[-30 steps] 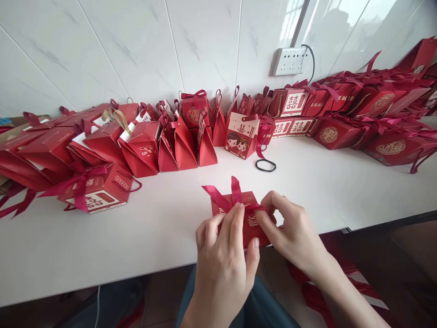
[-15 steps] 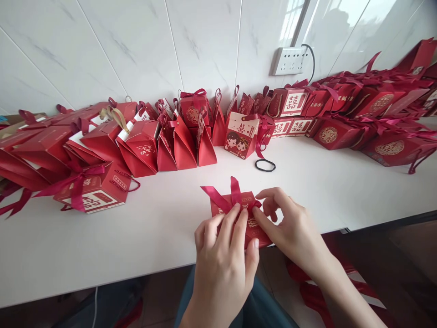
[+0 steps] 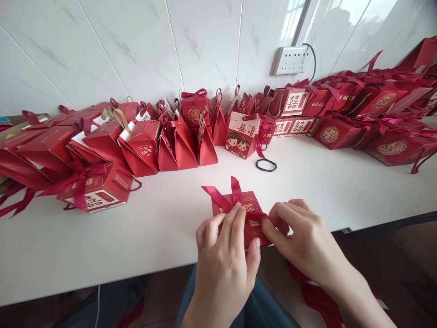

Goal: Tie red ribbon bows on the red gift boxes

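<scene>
A red box with pale printed characters lies at the front edge of the white table, a dark red ribbon crossing its top. Two ribbon tails stick up beyond my fingers. My left hand presses its fingertips on the ribbon at the middle of the box, holding it down, the thumb spread at the near side. To the right, my right hand pinches a ribbon end between thumb and fingers at the box's right side.
Rows of red boxes line the white table along the tiled wall. A ribboned box lies at left. A black elastic loop lies beyond my hands, near a cartoon-printed box. A socket strip hangs above.
My right hand has moved right and slightly toward me, pulling the ribbon end out past the box's right side. My left hand stays on the box.
</scene>
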The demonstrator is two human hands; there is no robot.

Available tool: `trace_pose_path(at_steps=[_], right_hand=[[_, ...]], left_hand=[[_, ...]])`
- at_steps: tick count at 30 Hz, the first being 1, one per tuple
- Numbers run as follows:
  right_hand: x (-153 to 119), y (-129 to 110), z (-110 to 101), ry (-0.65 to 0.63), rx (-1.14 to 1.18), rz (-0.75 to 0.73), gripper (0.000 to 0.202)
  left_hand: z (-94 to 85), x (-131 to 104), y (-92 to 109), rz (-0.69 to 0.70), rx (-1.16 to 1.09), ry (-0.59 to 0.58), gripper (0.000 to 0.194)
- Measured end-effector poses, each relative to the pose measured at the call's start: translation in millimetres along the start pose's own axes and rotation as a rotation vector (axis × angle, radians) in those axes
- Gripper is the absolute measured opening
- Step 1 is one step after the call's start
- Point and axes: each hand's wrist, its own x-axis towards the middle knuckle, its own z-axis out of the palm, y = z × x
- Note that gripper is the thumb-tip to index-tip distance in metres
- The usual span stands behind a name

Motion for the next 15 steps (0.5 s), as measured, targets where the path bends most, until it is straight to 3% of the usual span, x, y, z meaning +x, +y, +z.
trace_pose_path(at_steps=[4, 8, 15], right_hand=[[-2.4, -4.2, -2.3, -0.033, -0.025, -0.003, 0.024], [0.0, -6.4, 0.4, -0.013, 0.018, 0.053, 0.002], [1.9, -9.8, 2.5, -0.011, 0.164, 0.082, 0.019]], left_hand=[[0.2, -0.6, -0.4, -0.001, -0.007, -0.003, 0.035], [0.8, -1.0, -0.7, 0.005, -0.004, 0.0, 0.034], [0.7, -1.4, -0.7, 0.0, 0.008, -0.011, 0.034]])
